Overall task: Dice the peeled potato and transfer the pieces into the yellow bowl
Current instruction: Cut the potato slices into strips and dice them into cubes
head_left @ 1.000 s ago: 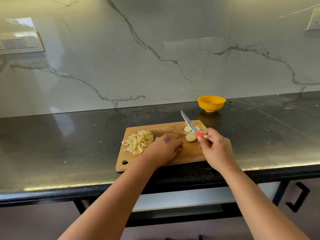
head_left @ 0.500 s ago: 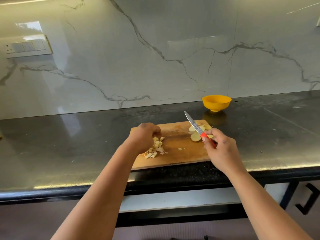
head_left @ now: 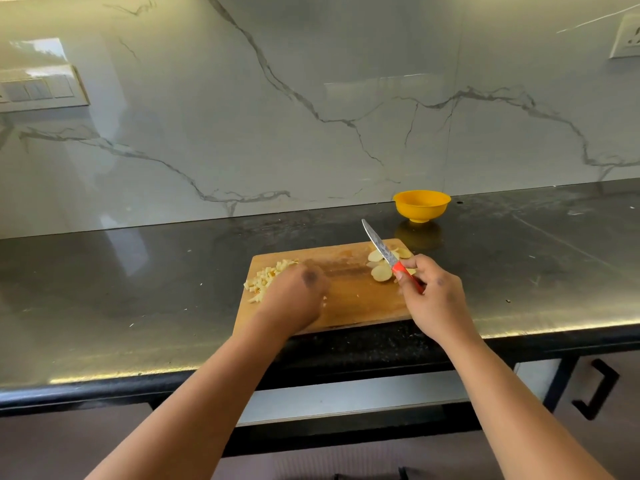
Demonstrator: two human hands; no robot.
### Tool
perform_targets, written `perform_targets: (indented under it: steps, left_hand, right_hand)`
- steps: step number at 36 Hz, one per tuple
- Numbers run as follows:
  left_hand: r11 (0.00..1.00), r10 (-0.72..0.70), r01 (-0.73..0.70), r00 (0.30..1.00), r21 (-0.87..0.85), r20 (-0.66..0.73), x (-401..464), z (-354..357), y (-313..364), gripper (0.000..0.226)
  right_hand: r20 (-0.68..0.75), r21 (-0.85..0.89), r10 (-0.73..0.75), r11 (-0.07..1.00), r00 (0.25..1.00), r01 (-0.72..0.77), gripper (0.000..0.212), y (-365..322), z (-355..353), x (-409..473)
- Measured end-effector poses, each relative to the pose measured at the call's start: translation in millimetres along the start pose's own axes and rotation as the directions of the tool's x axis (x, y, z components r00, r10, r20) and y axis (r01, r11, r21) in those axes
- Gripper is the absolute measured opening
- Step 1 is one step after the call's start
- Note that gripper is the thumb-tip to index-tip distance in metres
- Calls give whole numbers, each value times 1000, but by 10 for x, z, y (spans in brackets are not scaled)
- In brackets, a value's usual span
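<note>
Over the last second the left hand (head_left: 294, 299) had been carried from the middle of the cutting board (head_left: 349, 299) to its far-left end, and the diced potato pieces (head_left: 265, 277) were seen just beyond and left of its knuckles, some hidden under it. Whether the fingers were curled on pieces or laid flat could not be told, as only the back of the hand was shown. The right hand (head_left: 429, 296) was kept closed round the red handle of the knife (head_left: 384, 252), the blade raised and angled away over the uncut potato slices (head_left: 381, 271) just left of that hand. The dice were judged to have been pushed aside to free room, so more cutting was expected before any transfer. The yellow bowl (head_left: 421, 206) was seen empty-looking, well beyond the right hand, near the wall. The table (head_left: 138, 289) was a dark polished stone top, scattered with small flecks; behind it a veined marble backsplash with a switch plate (head_left: 41, 90) and a socket (head_left: 627, 38) was seen.
</note>
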State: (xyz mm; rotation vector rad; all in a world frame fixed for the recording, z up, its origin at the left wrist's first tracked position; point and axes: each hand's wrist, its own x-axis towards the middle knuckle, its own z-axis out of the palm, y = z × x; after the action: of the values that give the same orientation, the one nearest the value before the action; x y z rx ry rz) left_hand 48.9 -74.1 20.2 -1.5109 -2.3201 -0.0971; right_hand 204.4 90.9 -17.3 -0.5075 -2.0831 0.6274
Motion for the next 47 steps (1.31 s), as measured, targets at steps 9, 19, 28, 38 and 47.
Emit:
perform_targets:
  steps: [9,19,28,38,47]
  left_hand:
    - [902,-186,176,983,-393,14,322,-56,89,29]
    - [774,-132,312,930,-550,342,881,72,530,79]
    - [842,-201,290,951,-456,234,757,-27,412,46]
    - [883,-213,238,971,-405,107,243,30,234,38]
    - [915,-234,222,972,-338,5,-22,168,336,41]
  right_hand:
    - [-68,143,170,977,983,-159,8,40,-20,36]
    - [-92,163,221,965,971,-205,9,25,-45,31]
    - [-62,174,238,959,969,-225,10,5,-85,25]
    - [156,-264,174,956,972,-129,5,-329,-173,-67]
    - [232,-434,238,893,943,-119,11,-755,-254,-204]
